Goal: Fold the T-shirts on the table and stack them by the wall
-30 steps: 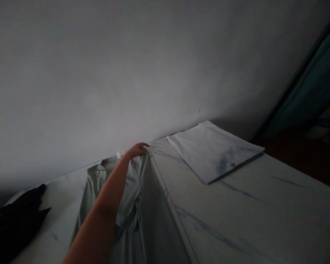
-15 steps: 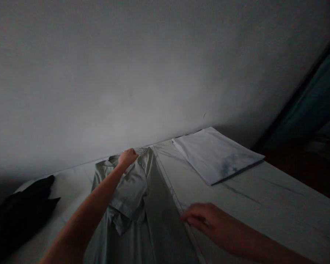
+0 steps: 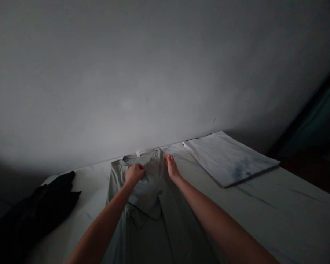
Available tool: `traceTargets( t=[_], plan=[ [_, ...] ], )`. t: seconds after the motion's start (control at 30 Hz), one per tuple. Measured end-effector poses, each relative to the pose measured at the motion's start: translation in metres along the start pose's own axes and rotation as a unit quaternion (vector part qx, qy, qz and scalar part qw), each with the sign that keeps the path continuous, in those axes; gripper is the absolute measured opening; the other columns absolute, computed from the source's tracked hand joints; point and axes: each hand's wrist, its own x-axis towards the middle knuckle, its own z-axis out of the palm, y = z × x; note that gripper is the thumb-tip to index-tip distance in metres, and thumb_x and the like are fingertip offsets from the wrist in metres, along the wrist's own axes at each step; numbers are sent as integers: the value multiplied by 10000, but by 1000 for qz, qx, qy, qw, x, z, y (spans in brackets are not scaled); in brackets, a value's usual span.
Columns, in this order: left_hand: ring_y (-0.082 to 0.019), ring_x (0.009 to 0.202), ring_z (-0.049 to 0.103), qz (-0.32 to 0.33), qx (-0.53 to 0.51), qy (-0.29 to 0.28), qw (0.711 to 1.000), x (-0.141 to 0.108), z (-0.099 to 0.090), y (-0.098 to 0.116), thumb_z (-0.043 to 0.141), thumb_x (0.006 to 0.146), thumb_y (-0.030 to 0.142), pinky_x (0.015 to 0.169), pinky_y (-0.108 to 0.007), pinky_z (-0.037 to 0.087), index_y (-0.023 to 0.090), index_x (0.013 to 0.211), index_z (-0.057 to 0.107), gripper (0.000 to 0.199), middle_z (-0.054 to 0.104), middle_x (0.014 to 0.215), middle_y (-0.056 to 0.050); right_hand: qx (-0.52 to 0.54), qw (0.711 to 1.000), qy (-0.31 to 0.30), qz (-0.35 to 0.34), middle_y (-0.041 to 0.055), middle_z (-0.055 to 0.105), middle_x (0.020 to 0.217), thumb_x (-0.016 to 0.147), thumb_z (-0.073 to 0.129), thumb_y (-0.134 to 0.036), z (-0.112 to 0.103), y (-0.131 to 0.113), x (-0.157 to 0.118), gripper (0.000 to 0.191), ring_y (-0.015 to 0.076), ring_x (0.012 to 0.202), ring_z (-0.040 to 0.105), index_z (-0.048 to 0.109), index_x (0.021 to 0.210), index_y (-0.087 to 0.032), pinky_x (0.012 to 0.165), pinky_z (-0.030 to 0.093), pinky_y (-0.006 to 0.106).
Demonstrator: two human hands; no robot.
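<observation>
A grey-green shirt [image 3: 145, 205], with a small white label at its neck, lies spread with its neck end toward the wall. My left hand [image 3: 134, 173] is closed, pinching the fabric of its upper front. At the right shoulder, my right hand [image 3: 171, 167] has its fingers stretched out and rests along the shirt's edge; whether it touches the cloth firmly is hard to see. A crumpled fold of the shirt lies below my left hand.
The shirt lies on a pale, marble-patterned surface [image 3: 250, 209] against a grey wall [image 3: 143, 80]. A folded white cloth [image 3: 222, 157] with a bluish patch lies to the right. At the left is a heap of black cloth [image 3: 49, 205].
My right hand has moved forward from the near right to the shirt's right shoulder. My left hand has come back from the neckline to the upper front, and the label now shows.
</observation>
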Motion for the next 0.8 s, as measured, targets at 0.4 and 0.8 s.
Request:
traceTargets(
  t=[0.4, 0.8],
  plan=[
    [-263, 960, 674, 4, 2, 7, 1000, -8, 1, -4, 573, 839, 305, 699, -297, 442, 201, 909, 677, 162, 745, 975, -108, -121, 987, -99, -30, 135, 522, 1422, 1024, 166, -439, 1, -11, 13, 579, 204, 1334, 448, 489, 1397, -136, 1114, 319, 317],
    [-276, 967, 674, -7, 63, 12, 998, -14, 5, -5, 442, 907, 327, 733, -337, 465, 233, 1007, 599, 208, 721, 1041, -122, -288, 936, -196, -46, 63, 140, 1627, 988, 162, -606, -5, -14, 53, 650, 240, 1488, 132, 261, 1536, -271, 1192, 98, 446]
  ],
)
